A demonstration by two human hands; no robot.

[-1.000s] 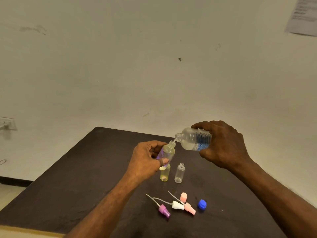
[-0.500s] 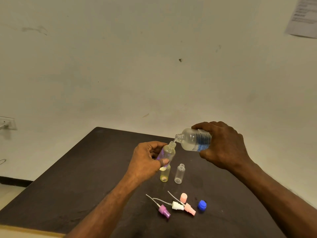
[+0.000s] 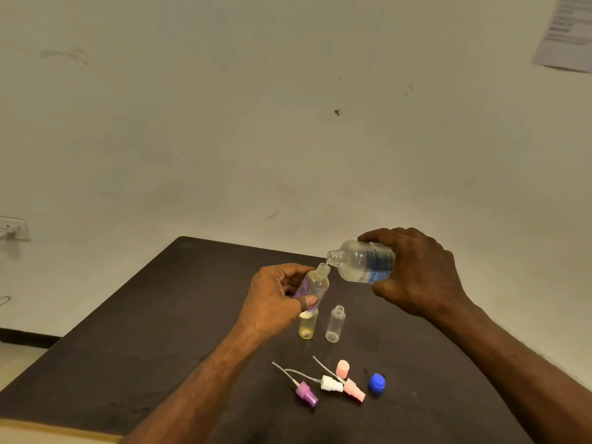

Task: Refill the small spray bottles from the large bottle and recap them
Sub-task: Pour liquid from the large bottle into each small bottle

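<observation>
**Pouring from the large bottle into a held spray bottle**

Starting at the left, a wall socket (image 3: 12,228) sits on the pale wall beside the dark bench (image 3: 134,331). Over the middle of the bench, the left hand (image 3: 275,299) holds one small spray bottle (image 3: 315,283); its grip wraps the lower body, thumb across the front. That bottle is uncapped, its long axis tilted, with the open neck pointing up and to the right.

Just below it, two more small bottles stand upright on the bench with open necks upward: a yellowish bottle (image 3: 308,326), partly hidden behind the thumb, and beside it a clear bottle (image 3: 335,324). That makes three small bottles in all.

Nearer the person lie three spray heads with thin dip tubes: a purple spray head (image 3: 307,393), a white spray head (image 3: 331,383) and a pink spray head (image 3: 354,390), close together. One pink cap (image 3: 342,369) stands just behind them, and one blue cap (image 3: 376,383) lies to their right.

Further right, the right hand (image 3: 416,274) grips the one large bottle (image 3: 362,261) around its labelled body. Its long axis lies nearly level, mouth pointing left and slightly down, right at the neck of the held bottle. A sheet of paper (image 3: 567,33) hangs at the wall's top right.
</observation>
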